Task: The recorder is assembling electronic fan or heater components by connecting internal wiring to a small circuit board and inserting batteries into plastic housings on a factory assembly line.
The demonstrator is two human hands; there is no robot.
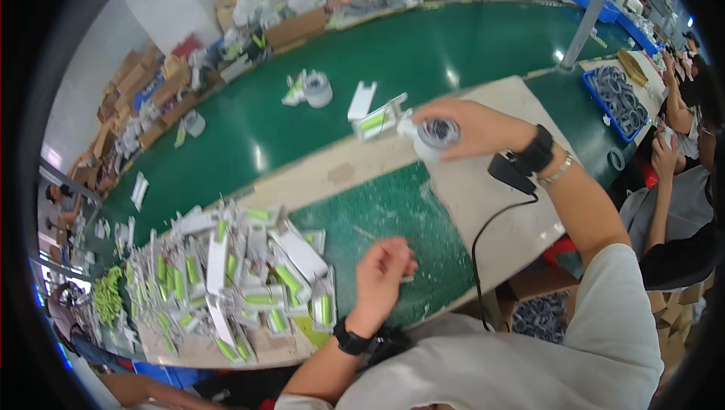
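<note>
My right hand [479, 129] reaches over the far part of the bench, its fingers wrapped round a white round housing [429, 152] with a dark, coiled-looking centre. Touching or just beside that housing on the left is an opened white handle shell [377, 121] with a green battery cell in it. A plain white cover [362, 100] lies right behind the shell. My left hand [384, 272] is low over the green mat [377, 210], close to my body. Its fingers are curled together, and a small pale bit shows at the fingertips, too small to name.
A heap of white handle shells with green cells [234, 282] covers the bench at left. Another white round unit [317, 90] stands on the green belt [249, 138]. At right are a blue tray of grey rings [615, 97], a black cable [477, 259] and seated co-workers.
</note>
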